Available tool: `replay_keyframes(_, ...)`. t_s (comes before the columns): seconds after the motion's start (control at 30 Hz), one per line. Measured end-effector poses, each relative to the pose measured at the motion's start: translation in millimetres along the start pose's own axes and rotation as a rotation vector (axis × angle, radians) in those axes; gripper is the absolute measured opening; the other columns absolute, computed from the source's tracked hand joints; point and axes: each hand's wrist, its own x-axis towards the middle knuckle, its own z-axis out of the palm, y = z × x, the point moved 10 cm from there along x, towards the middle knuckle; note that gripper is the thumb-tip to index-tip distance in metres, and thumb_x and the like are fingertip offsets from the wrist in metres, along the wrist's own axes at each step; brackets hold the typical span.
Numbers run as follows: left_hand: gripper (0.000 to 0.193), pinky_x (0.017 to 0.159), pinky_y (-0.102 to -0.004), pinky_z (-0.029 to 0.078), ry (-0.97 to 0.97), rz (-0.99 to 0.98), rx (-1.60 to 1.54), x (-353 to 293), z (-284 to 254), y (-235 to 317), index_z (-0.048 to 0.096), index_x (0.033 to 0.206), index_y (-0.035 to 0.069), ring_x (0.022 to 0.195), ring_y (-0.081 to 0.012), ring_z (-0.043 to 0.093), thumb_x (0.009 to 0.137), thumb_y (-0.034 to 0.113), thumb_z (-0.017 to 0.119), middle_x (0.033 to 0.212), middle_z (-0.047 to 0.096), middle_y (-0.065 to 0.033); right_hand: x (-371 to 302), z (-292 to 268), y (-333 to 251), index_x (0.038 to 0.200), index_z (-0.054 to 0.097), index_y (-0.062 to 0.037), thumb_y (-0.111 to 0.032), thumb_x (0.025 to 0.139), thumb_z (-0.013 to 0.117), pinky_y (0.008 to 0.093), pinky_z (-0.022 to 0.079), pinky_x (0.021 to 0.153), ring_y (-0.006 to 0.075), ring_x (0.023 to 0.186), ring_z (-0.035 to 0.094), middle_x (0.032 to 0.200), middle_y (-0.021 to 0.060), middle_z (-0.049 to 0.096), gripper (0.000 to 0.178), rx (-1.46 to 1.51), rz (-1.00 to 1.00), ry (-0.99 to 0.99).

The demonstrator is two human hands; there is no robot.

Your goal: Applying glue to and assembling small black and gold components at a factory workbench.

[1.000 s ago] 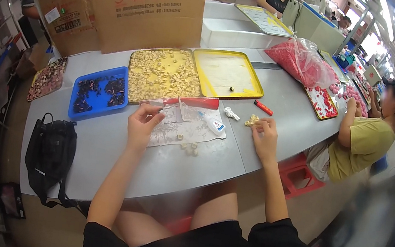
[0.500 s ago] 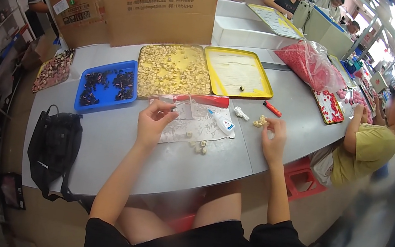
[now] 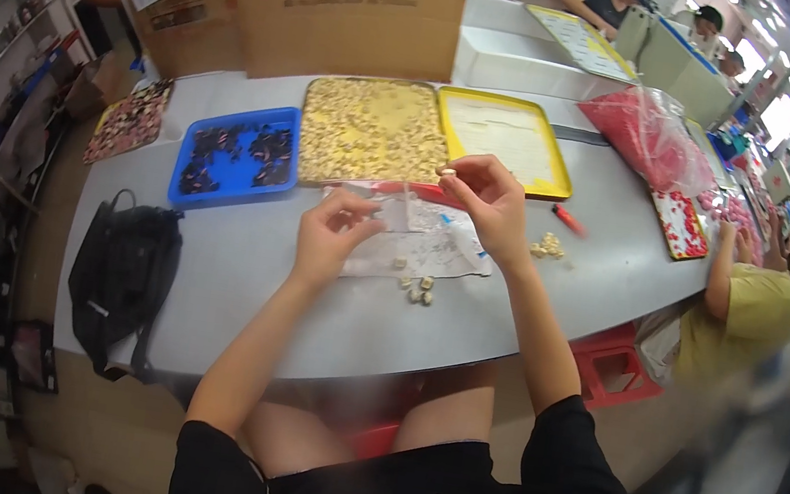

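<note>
My right hand is raised over the white paper sheet, thumb and forefinger pinching a small cream piece. To its left, my left hand hovers at the sheet's left side, fingers curled and thumb close to the forefinger; whatever they hold is too small and blurred to name. A white bottle with a blue tip lies on the sheet, partly behind my right forearm. Several small cream blocks rest at the sheet's near edge. A small heap of cream pieces lies right of my right wrist.
Behind the sheet stand a yellow tray of cream pieces, a paper-lined yellow tray and a blue tray of dark pieces. A black bag lies left; a red tube lies right. A co-worker sits at the far right.
My right hand has moved left and up from the cream heap, now carrying one piece over the sheet. My left hand's pinch has loosened slightly. The whole view has shifted a little.
</note>
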Motion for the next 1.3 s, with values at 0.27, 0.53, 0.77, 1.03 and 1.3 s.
replay_keyframes(0.27,0.027,0.068,-0.0233,0.039,0.000,0.105,0.066,4,0,8,0.068,0.093,0.005,0.077,-0.0099,0.050,0.068,0.002,0.079,0.087,0.060,-0.0002,-24,61,42,0.105,0.062,0.0017,-0.003,0.085,0.063,0.0238,0.046,0.081,0.0114,0.093,0.057,0.101,0.0058,0.061,0.021,0.382,0.260,-0.249)
replay_keyframes(0.53,0.030,0.066,-0.0250,0.038,-0.025,0.135,0.109,0,9,17,0.068,0.094,0.006,0.075,-0.0115,0.047,0.066,0.004,0.080,0.082,0.058,0.0001,-37,63,59,0.097,0.062,-0.0018,-0.013,0.082,0.069,0.0263,0.046,0.078,0.0116,0.088,0.057,0.099,0.0048,0.061,0.020,0.539,0.429,-0.253)
replay_keyframes(0.77,0.030,0.068,-0.0247,0.038,-0.068,0.140,0.113,-2,13,15,0.068,0.094,0.006,0.076,-0.0120,0.047,0.067,0.004,0.079,0.081,0.057,-0.0001,-46,81,59,0.097,0.060,-0.0043,-0.014,0.081,0.070,0.0248,0.046,0.077,0.0110,0.085,0.056,0.092,0.0026,0.060,0.021,0.726,0.512,-0.367)
replay_keyframes(1.03,0.028,0.070,-0.0243,0.037,-0.079,0.150,0.069,-5,14,14,0.069,0.093,0.005,0.079,-0.0116,0.046,0.066,0.002,0.079,0.086,0.054,-0.0016,-53,87,57,0.096,0.054,-0.0057,-0.013,0.082,0.069,0.0308,0.045,0.093,0.0166,0.102,0.058,0.103,0.0073,0.060,0.021,0.819,0.595,-0.413)
replay_keyframes(1.3,0.028,0.070,-0.0239,0.037,-0.094,0.150,0.068,-6,17,14,0.069,0.092,0.006,0.079,-0.0111,0.046,0.066,0.002,0.079,0.086,0.054,-0.0013,-57,90,59,0.116,0.035,-0.0041,-0.007,0.077,0.072,0.0295,0.044,0.093,0.0181,0.099,0.056,0.100,0.0104,0.055,0.054,0.961,0.678,-0.328)
